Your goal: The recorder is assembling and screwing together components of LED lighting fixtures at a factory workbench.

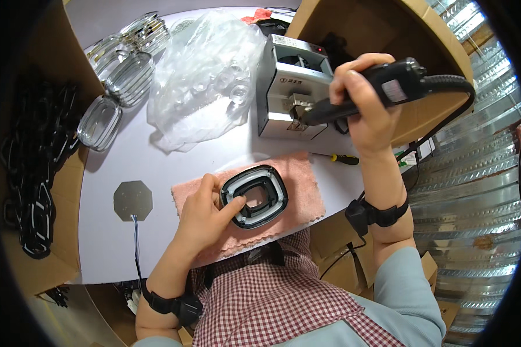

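Head camera, looking down at a worktable (104, 248): what is each hand gripping?

Two different things. The left hand (201, 215) pinches the left side of a rounded black-and-white frame (272, 199): the thumb lies across the upper face, reaching the inner black ring, and the fingers curl around the outer rim. It is a narrow grip, just the frame's thickness between thumb and fingers.

Where does that frame lie?

On a pink cloth (307, 188) at the near edge of the table, in front of the person.

And the other hand?

Farther off and to the right, the right hand (367, 101) wraps around a black power screwdriver (396, 87), fingers closed about its body with little gap. A cable (457, 85) leaves its back end. The tip points left, at a small metal bracket (298, 103) on the front of a silver-and-black machine (281, 87); whether they touch, I cannot tell.

What else is around them?

A grey octagonal plate (132, 200) with wires sits left of the cloth, a clear plastic bag (205, 81) lies beyond it, and a yellow-and-black screwdriver (345, 159) rests near the machine.
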Demonstrator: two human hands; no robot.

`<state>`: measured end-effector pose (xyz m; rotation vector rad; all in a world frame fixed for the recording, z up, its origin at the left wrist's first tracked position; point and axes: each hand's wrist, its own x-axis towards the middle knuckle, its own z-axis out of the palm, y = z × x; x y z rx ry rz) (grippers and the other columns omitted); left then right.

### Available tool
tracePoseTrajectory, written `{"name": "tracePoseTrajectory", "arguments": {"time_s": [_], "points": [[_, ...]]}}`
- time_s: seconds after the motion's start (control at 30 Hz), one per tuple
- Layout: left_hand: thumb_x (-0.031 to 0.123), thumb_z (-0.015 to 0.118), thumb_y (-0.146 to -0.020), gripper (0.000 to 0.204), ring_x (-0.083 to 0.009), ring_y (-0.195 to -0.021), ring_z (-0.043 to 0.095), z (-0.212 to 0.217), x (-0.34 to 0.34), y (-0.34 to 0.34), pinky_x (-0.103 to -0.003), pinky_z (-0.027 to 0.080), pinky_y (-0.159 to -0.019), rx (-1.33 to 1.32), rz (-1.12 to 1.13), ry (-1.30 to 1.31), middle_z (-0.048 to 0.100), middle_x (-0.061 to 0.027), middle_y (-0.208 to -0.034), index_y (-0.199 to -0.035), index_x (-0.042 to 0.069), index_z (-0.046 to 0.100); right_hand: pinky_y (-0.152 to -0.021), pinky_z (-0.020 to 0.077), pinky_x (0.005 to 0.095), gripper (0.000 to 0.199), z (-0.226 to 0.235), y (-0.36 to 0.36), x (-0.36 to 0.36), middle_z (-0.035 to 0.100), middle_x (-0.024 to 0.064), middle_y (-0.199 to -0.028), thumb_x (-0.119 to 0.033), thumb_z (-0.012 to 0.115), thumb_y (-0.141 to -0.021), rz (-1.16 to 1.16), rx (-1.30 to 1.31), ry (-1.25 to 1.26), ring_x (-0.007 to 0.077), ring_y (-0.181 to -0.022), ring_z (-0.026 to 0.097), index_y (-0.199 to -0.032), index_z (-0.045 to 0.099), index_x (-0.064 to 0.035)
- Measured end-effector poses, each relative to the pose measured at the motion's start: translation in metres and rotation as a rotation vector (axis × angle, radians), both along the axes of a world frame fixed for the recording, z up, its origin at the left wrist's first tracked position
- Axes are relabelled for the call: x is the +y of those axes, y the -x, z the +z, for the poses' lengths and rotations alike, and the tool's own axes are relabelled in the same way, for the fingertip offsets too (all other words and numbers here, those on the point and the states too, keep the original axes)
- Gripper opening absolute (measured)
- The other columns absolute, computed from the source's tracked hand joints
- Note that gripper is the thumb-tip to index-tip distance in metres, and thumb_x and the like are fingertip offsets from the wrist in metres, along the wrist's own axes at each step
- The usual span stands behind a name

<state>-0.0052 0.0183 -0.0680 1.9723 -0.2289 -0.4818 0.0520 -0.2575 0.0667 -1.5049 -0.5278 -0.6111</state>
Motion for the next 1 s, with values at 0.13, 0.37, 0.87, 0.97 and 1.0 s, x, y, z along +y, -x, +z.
{"name": "tracePoseTrajectory", "arguments": {"time_s": [0.13, 0.37, 0.87, 0.97, 1.0], "points": [[0.015, 0.075, -0.092, 0.034, -0.0084, -0.075, 0.066, -0.012, 0.003, 0.000, -0.024, 0.053, -0.064, -0.001, -0.001, 0.043, 0.068, -0.0088, -0.084, -0.108, 0.000, 0.048, -0.061, 0.0516, 0.0290, 0.018, -0.001, 0.026, 0.005, 0.066, 0.0128, -0.084, -0.005, 0.063, -0.091, 0.004, 0.027, -0.132, 0.0168, -0.065, 0.061, -0.108, 0.057, -0.0011], [0.040, 0.070, -0.088, 0.051, -0.0380, -0.089, 0.072, -0.005, -0.001, 0.001, -0.045, 0.053, -0.080, -0.041, 0.019, -0.001, 0.072, -0.0211, -0.091, -0.115, 0.000, 0.053, -0.054, 0.0480, 0.0307, 0.032, -0.010, 0.117, 0.046, 0.062, 0.0127, -0.086, -0.022, 0.068, -0.097, 0.324, 0.066, -0.227, 0.0174, -0.055, 0.055, -0.116, 0.046, -0.0081], [0.032, 0.075, -0.088, 0.044, -0.0276, -0.066, 0.069, -0.009, -0.002, 0.006, -0.037, 0.051, -0.063, -0.191, 0.043, -0.039, 0.068, -0.0153, -0.072, -0.107, 0.002, 0.049, -0.054, 0.0500, 0.0237, 0.032, -0.039, 0.127, 0.090, 0.063, 0.0069, -0.081, -0.022, 0.071, -0.095, 0.229, 0.017, -0.179, 0.0120, -0.052, 0.058, -0.109, 0.046, -0.0099], [0.035, 0.073, -0.087, 0.046, -0.0344, -0.073, 0.070, -0.003, -0.001, 0.005, -0.043, 0.052, -0.067, -0.133, 0.040, -0.050, 0.069, -0.0188, -0.077, -0.108, 0.002, 0.050, -0.054, 0.0510, 0.0242, 0.033, -0.043, 0.129, 0.090, 0.064, 0.0071, -0.081, -0.022, 0.073, -0.095, 0.224, 0.006, -0.141, 0.0128, -0.052, 0.059, -0.108, 0.046, -0.0098], [0.039, 0.072, -0.086, 0.048, -0.0407, -0.079, 0.071, 0.000, -0.002, 0.005, -0.049, 0.053, -0.072, -0.093, 0.039, -0.049, 0.070, -0.0220, -0.083, -0.108, 0.001, 0.052, -0.054, 0.0510, 0.0242, 0.033, -0.043, 0.130, 0.088, 0.064, 0.0071, -0.081, -0.022, 0.073, -0.095, 0.224, 0.006, -0.140, 0.0128, -0.052, 0.059, -0.108, 0.046, -0.0098]]}}
